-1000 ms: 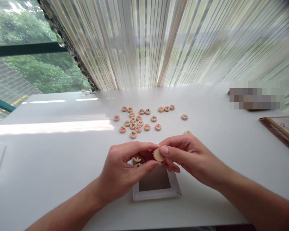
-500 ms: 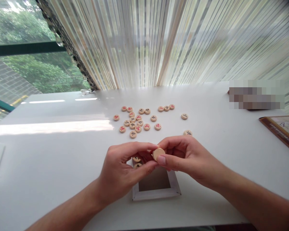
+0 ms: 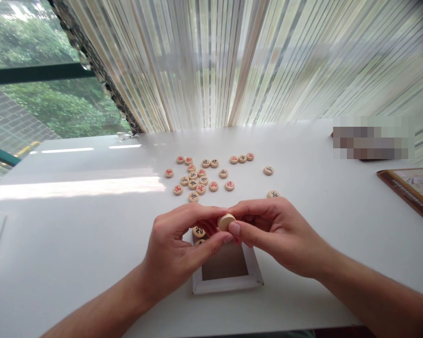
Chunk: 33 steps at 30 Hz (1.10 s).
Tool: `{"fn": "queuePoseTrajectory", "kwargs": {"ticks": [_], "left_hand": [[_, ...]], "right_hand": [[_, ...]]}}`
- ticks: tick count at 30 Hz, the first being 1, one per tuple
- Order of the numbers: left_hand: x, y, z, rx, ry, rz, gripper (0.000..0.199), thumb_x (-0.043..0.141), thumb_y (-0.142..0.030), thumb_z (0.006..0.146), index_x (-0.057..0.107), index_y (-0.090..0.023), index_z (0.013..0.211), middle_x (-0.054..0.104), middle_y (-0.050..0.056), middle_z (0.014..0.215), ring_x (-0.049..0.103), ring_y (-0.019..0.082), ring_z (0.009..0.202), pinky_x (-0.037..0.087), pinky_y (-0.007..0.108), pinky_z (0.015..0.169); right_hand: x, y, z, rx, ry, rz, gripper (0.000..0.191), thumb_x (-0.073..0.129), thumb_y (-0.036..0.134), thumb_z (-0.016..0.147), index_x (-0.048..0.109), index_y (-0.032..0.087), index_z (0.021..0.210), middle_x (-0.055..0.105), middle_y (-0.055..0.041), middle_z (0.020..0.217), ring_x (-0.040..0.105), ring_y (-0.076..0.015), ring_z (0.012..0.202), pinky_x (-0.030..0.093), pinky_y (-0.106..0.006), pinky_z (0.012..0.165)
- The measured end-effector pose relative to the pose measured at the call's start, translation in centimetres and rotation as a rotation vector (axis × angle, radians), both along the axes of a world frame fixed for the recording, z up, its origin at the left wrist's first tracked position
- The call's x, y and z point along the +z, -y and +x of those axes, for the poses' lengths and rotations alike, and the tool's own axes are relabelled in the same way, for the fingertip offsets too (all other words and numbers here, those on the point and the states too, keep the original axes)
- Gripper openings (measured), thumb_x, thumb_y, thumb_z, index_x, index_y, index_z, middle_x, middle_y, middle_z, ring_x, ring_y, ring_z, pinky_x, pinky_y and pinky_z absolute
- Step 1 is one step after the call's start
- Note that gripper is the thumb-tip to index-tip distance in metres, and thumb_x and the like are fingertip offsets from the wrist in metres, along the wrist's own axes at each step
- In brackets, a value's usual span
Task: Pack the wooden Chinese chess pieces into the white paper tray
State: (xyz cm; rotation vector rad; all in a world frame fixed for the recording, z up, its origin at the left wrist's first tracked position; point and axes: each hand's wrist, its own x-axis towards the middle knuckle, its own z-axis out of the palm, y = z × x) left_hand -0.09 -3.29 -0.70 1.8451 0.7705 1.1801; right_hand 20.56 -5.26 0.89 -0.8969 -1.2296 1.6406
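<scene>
Between my two hands is a round wooden xiangqi piece (image 3: 226, 222), its plain side facing me. My right hand (image 3: 271, 230) pinches it with thumb and fingers from the right. The fingers of my left hand (image 3: 179, 244) close on it from the left. Both hands hover over a shallow box (image 3: 229, 285) with a white rim and a brown inside. At the box's far left lie xiangqi pieces with black characters (image 3: 198, 231), partly hidden by my left hand.
Beyond my hands, several loose xiangqi pieces (image 3: 192, 184) with red or black characters lie on the white table (image 3: 91, 244). Off to the right are a single piece (image 3: 268, 171) and a brown printed box (image 3: 411, 190). A striped string curtain (image 3: 211, 65) hangs behind the table.
The piece held in my fingers has tilted and shifted slightly left. My left fingers have moved a little around it. The pieces on the table have stayed in place.
</scene>
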Motion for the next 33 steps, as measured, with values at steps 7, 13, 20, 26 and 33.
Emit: {"fn": "queuePoseTrajectory", "kwargs": {"ticks": [7, 13, 20, 26, 33], "left_hand": [[0.0, -0.5, -0.3, 0.075, -0.051, 0.192, 0.022, 0.080, -0.001, 0.086, 0.079, -0.020, 0.097, 0.077, 0.003, 0.095, 0.074, 0.013, 0.087, 0.062, 0.022, 0.078], [0.6, -0.9, -0.6, 0.072, -0.170, 0.452, 0.020, 0.076, -0.003, 0.090, 0.079, -0.021, 0.097, 0.077, 0.004, 0.094, 0.075, 0.013, 0.081, 0.063, 0.022, 0.074], [0.1, -1.0, -0.8, -0.013, -0.221, 0.500, 0.018, 0.072, -0.004, 0.092, 0.079, -0.019, 0.099, 0.076, 0.007, 0.099, 0.076, 0.013, 0.082, 0.063, 0.020, 0.074], [1.6, -1.7, -1.5, 0.097, -0.171, 0.198, 0.028, 0.064, -0.001, 0.089, 0.079, -0.018, 0.105, 0.078, 0.007, 0.103, 0.075, 0.017, 0.097, 0.064, 0.025, 0.083], [2.3, -3.4, -3.3, 0.164, -0.280, 0.105, 0.016, 0.067, -0.012, 0.091, 0.080, -0.018, 0.099, 0.081, 0.005, 0.097, 0.076, 0.017, 0.088, 0.063, 0.024, 0.074]], "right_hand": [[-0.3, 0.1, 0.2, -0.079, 0.237, 0.246, 0.020, 0.078, 0.025, 0.092, 0.084, 0.017, 0.109, 0.083, -0.0092, 0.094, 0.073, -0.0205, 0.082, 0.060, -0.031, 0.073], [-0.3, 0.0, 0.8, -0.113, 0.424, 0.375, 0.017, 0.084, 0.024, 0.085, 0.082, 0.017, 0.100, 0.079, -0.0063, 0.085, 0.068, -0.0175, 0.072, 0.059, -0.030, 0.068], [0.2, -0.3, 1.3, -0.047, 0.651, 0.513, 0.010, 0.080, 0.017, 0.081, 0.077, 0.021, 0.089, 0.073, 0.0007, 0.076, 0.060, -0.0131, 0.067, 0.051, -0.025, 0.063], [-0.3, -0.1, 0.8, -0.117, 0.703, 0.603, 0.012, 0.081, 0.018, 0.081, 0.072, 0.020, 0.090, 0.070, 0.0010, 0.076, 0.060, -0.0130, 0.067, 0.051, -0.025, 0.065], [-1.6, 0.7, -1.1, -0.036, 0.748, 0.877, 0.013, 0.072, 0.012, 0.086, 0.069, 0.019, 0.096, 0.067, -0.0013, 0.076, 0.058, -0.0169, 0.072, 0.050, -0.027, 0.062]]}}
